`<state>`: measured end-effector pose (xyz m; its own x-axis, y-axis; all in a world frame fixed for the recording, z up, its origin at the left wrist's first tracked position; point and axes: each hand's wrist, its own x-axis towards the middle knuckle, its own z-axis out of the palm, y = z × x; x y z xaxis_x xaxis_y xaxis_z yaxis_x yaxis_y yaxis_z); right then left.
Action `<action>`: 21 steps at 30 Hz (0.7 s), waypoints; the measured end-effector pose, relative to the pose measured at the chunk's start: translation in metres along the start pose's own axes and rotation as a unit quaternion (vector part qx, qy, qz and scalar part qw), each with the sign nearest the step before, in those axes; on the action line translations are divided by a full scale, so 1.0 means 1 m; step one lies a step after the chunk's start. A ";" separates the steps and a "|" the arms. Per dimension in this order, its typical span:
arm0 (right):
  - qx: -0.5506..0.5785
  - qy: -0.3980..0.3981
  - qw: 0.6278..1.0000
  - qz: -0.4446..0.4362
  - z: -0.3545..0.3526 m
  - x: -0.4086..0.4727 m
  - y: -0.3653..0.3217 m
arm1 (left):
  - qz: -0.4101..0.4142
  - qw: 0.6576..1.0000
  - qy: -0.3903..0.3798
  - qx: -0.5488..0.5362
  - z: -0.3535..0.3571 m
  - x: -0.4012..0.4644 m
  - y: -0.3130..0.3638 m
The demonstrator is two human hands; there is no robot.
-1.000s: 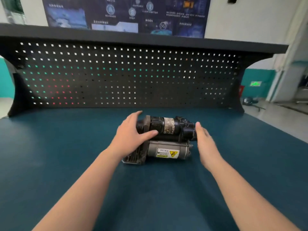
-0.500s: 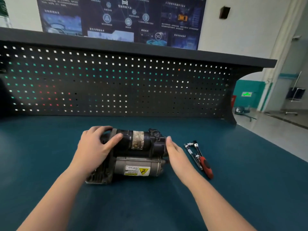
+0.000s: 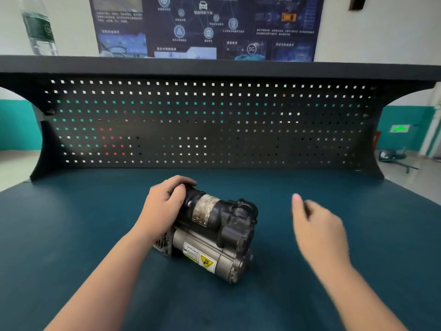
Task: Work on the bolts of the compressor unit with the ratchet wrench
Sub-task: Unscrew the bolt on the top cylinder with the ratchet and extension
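The compressor unit (image 3: pixel 212 237) lies on its side on the dark teal desk (image 3: pixel 71 235), set at a slant in front of the black pegboard (image 3: pixel 214 123). The left hand (image 3: pixel 164 206) grips its far black end, fingers curled over the top. The right hand (image 3: pixel 317 228) hovers well to the right of the unit — blurred, fingers loosely extended, holding nothing.

pegboard (image 3: pixel 214 130); poster (image 3: pixel 205 27) (blurred); bottle (image 3: pixel 39 27)
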<state>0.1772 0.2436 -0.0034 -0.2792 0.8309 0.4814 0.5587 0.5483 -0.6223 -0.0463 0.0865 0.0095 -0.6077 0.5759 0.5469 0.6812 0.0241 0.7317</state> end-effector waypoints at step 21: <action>-0.368 -0.184 0.908 0.086 0.057 0.045 0.077 | 0.112 0.964 0.033 0.237 0.022 -0.035 0.014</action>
<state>0.1626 0.3290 -0.0649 -0.3045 0.9479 0.0932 0.9511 0.3078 -0.0238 -0.0062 0.0848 -0.0087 -0.4370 0.5569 0.7063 0.8993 0.2853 0.3314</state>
